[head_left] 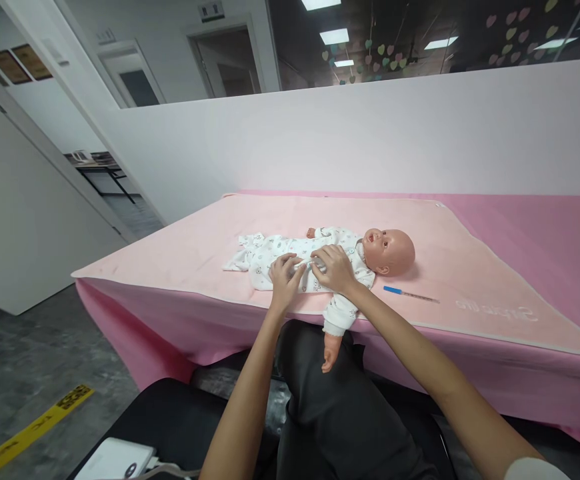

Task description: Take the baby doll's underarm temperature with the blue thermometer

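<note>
A baby doll [389, 251] lies on its back, its head to the right, on a pale pink pad. It wears a white printed baby outfit [265, 257] with a button near the collar. At the front of its middle, my left hand [286, 277] pinches the cloth between thumb and fingers. Close beside it, my right hand [334, 268] grips the same cloth nearer the doll's chest. One doll arm [332, 350] hangs over the table's front edge, towards my knees. The fastening between my fingertips is too small to make out.
A blue-capped, thin thermometer-like stick [410, 294] lies right of my right forearm. The pink pad [180, 247] covers much of the pink tablecloth [560, 233]. Behind stands a white wall [350, 147]. A white power bank [115, 460] with a cable rests on the black seat.
</note>
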`<act>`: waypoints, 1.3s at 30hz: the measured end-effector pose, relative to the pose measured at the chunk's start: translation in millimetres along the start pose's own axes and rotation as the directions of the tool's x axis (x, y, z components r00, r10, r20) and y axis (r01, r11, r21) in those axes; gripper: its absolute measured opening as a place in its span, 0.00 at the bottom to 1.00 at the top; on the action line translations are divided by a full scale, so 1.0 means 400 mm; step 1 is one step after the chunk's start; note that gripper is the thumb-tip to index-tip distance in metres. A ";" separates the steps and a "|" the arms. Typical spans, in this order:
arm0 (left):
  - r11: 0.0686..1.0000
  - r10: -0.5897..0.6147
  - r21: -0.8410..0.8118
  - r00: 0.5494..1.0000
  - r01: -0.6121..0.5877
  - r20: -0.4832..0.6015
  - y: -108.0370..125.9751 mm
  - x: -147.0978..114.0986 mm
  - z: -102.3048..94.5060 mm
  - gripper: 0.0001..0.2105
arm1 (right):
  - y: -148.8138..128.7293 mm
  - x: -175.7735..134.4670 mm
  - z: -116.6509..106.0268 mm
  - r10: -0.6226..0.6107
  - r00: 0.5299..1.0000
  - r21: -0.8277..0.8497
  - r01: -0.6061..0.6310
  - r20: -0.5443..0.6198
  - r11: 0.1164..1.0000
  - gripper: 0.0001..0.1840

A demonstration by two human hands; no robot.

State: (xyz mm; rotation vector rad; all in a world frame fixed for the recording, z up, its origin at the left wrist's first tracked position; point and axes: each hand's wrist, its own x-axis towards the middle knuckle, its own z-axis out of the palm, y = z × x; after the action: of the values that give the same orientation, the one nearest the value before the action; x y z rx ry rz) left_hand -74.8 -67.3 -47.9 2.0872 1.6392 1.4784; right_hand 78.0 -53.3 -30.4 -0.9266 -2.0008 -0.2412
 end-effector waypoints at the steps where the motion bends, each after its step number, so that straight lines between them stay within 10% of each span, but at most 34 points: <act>1: 1.000 0.000 -0.007 1.000 0.000 -0.001 0.001 0.000 -0.002 0.08 | 0.000 0.000 -0.002 -0.016 1.000 0.007 0.016 0.015 1.000 0.06; 39: 0.992 -0.044 -0.120 0.998 0.049 0.049 0.003 0.006 -0.012 0.07 | 0.001 -0.003 0.002 -0.052 0.999 -0.002 0.052 0.010 0.999 0.04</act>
State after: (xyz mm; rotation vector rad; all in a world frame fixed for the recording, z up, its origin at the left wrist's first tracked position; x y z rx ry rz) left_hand -77.5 -68.2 -43.2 1.9904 1.5308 1.4651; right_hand 78.2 -53.1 -32.0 -0.8793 -2.0360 -0.2680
